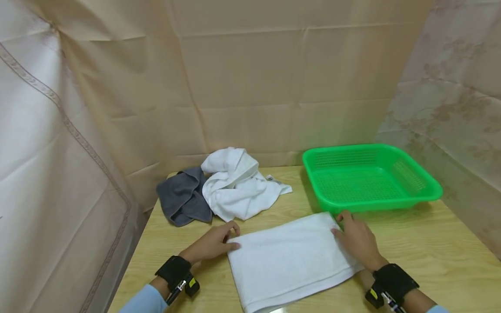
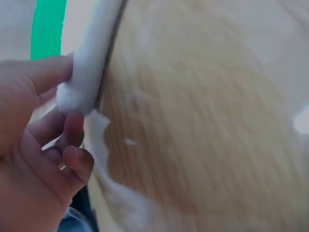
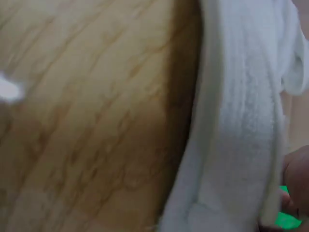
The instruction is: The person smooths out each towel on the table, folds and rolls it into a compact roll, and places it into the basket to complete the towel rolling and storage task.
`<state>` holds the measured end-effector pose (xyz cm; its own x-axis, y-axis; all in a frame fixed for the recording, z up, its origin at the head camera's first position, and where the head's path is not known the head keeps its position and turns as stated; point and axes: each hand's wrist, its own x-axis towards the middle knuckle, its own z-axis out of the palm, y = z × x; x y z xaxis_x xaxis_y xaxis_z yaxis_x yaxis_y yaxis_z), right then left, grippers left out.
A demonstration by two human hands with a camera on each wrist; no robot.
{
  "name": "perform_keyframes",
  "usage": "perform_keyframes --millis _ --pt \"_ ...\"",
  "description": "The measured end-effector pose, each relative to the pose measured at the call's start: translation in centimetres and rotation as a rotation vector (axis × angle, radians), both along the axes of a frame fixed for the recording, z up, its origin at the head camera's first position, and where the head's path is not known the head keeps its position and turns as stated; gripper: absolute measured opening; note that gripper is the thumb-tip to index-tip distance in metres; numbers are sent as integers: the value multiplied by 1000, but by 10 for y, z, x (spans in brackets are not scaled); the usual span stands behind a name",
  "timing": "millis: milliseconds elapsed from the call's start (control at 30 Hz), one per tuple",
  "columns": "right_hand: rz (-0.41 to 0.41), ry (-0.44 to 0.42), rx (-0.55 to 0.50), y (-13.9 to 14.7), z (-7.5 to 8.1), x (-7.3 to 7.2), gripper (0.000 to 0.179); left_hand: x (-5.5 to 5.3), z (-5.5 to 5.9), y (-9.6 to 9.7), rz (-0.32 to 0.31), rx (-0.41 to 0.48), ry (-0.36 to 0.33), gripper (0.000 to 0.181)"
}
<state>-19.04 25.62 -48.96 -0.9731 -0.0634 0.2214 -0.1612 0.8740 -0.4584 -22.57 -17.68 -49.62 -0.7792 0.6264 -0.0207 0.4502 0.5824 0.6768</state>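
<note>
A white towel [image 1: 289, 261], folded into a rectangle, lies toward the front of the wooden table, its stacked layers showing along the near edge. At its far left corner my left hand [image 1: 210, 242] pinches the cloth. The left wrist view shows the thumb [image 2: 50, 71] on one side of the thick folded edge and curled fingers [image 2: 77, 162] on the other. My right hand [image 1: 357, 240] grips the right edge near the far corner, fingers bent. In the right wrist view the towel [image 3: 241, 121] covers most of that hand, leaving a small part at the right border.
Behind the towel, a crumpled white towel [image 1: 238, 187] lies against a bunched dark grey cloth [image 1: 182, 198]. A green perforated plastic basket [image 1: 375, 205] stands at the back right, close beyond my right hand. Fabric curtains [image 1: 250, 87] hang behind the table [image 1: 415, 243] and at both sides.
</note>
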Motion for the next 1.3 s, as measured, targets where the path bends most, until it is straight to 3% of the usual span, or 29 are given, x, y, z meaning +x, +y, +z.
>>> perform_keyframes --millis 100,233,333,467,600,733,833,900,1000,1100,1167,1233,1300 --pt "69 71 129 -15 4 11 24 4 6 0 -62 -64 174 25" --pt "190 11 232 -42 8 19 34 12 13 0 -204 -155 442 18" --pt "257 -17 266 -58 11 14 43 22 16 5 -313 -183 536 25" --pt "387 33 306 -71 11 -4 46 43 15 27 -429 -193 511 40" --pt "494 103 306 -75 8 -28 45 61 13 61 -541 -184 481 42" --pt "581 187 265 -74 3 -47 41 68 12 88 -617 -194 439 42" --pt "595 230 265 -74 4 -48 44 70 13 97 -650 -222 436 44" --pt "586 244 277 -74 8 -38 46 73 13 98 -654 -243 453 44" --pt "616 214 243 -70 18 -9 43 81 11 90 -640 -256 511 37" --pt "739 78 135 -58 25 29 32 90 6 80 -616 -233 572 25" --pt "852 22 75 -48 22 52 25 95 1 75 -609 -195 611 21" --pt "962 59 66 -42 13 69 19 98 -2 70 -600 -153 655 19" --pt "1037 169 82 -40 0 79 16 101 -5 66 -589 -109 671 19"
